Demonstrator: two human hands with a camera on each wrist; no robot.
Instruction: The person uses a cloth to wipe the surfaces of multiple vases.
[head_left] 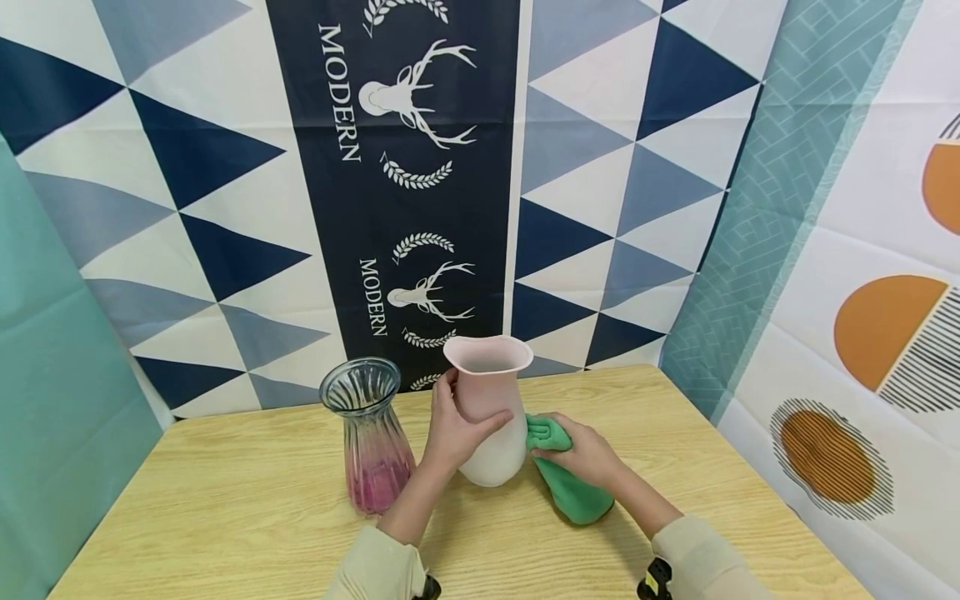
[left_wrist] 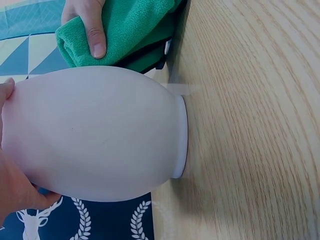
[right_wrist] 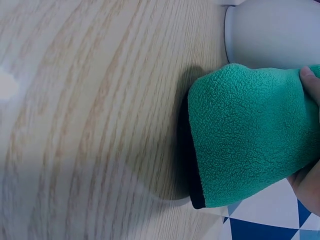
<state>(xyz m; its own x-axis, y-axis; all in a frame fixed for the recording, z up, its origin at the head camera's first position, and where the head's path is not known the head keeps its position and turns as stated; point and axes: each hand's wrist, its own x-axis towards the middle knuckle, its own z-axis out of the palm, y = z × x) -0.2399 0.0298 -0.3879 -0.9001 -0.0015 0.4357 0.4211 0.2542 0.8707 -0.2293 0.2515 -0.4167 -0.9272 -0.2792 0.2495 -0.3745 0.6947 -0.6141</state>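
A pale vase (head_left: pixel 491 425), pinkish at its wavy rim and white lower down, stands near the middle of the wooden table. My left hand (head_left: pixel 457 433) grips it round the neck, thumb across the front. In the left wrist view, the vase (left_wrist: pixel 100 135) shows its smooth body and base rim close to the tabletop. My right hand (head_left: pixel 581 454) holds a folded green cloth (head_left: pixel 573 492) against the vase's right side. The cloth (right_wrist: pixel 250 135) has a fuzzy surface and a dark edging, and its lower end hangs down near the table.
A ribbed glass vase (head_left: pixel 375 450), blue-grey at the top and pink at the bottom, stands left of my left forearm. The wooden table (head_left: pixel 247 475) reaches back to a patterned cloth backdrop (head_left: pixel 405 192). Patterned hangings also flank the left and right sides.
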